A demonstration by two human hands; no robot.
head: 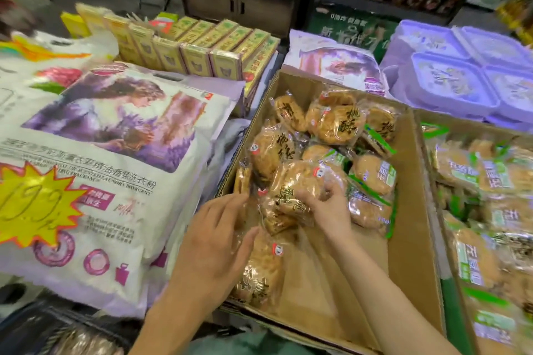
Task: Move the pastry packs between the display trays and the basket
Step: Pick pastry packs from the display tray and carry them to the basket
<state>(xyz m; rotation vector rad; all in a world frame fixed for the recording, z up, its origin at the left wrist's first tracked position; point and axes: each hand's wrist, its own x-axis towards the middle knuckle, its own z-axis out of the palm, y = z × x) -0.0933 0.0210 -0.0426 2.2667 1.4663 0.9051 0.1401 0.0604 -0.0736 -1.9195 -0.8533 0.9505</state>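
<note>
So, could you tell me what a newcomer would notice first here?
Both hands, left and right, reach into a cardboard tray of pastry packs; the right pinches one. A big detergent bag with a yellow price star lies to the left.

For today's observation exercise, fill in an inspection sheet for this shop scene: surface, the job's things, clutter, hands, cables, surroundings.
Surface: cardboard display tray, bare floor at its near right part.
Job's things: clear-wrapped pastry packs piled in that tray; green-labelled packs fill a second tray to the right. Basket: dark mesh at bottom left, too blurred to confirm.
Clutter: large detergent bag with a yellow price star; yellow boxes; purple lidded tubs.
Hands: right hand grips a pastry pack; left hand open, fingers touching packs at the tray's left edge.
Cables: nothing seen.
Surroundings: dark cabinet and stocked shelves behind.
</note>
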